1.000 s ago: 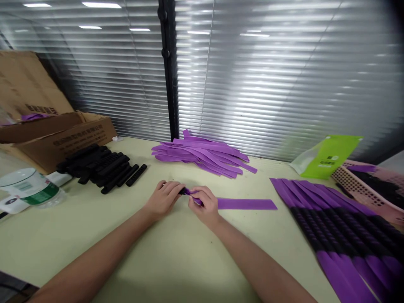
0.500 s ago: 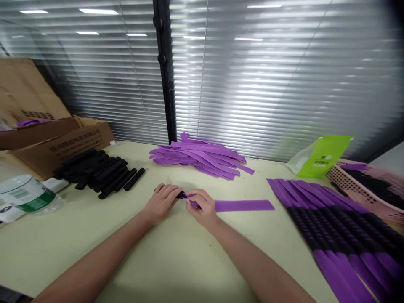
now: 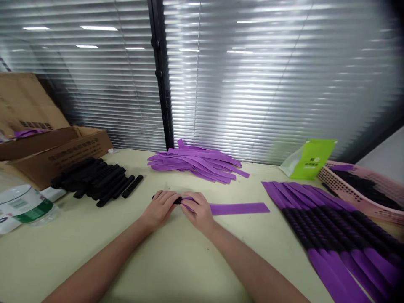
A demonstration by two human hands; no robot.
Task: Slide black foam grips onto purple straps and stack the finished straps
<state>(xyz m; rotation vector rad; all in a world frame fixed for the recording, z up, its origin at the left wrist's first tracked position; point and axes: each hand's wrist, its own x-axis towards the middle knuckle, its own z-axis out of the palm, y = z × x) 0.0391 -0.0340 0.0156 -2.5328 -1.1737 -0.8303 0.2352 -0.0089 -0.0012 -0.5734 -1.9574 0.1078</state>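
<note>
The person's two hands meet over the pale table (image 3: 176,261). The left hand (image 3: 160,209) has its fingers curled around a black tube (image 3: 178,200), and a bit of the tube pokes out at each side of the hand. The right hand (image 3: 198,213) pinches a purple strip (image 3: 241,208) close to that tube. The rest of the strip lies flat, out to the right.

It looks like the strip's end is being fed into the tube. The next move seems to call for a still left hand and a small, careful push or pull from the right. The fingers hide the spot where the two meet, so how far in the strip goes cannot be told.

To the right, near the strip's loose end but not touching it, is a row of purple strips with black middles (image 3: 334,227). On the left are a clear bottle (image 3: 30,204) and a heap of black tubes (image 3: 97,179). Farther off are a pink basket (image 3: 347,202), a green bag (image 3: 311,160) and a pile of purple strips (image 3: 192,162). A cardboard box (image 3: 72,153) sits behind the tubes, and blinds (image 3: 236,84) hang at the back. None of these blocks the hands.
</note>
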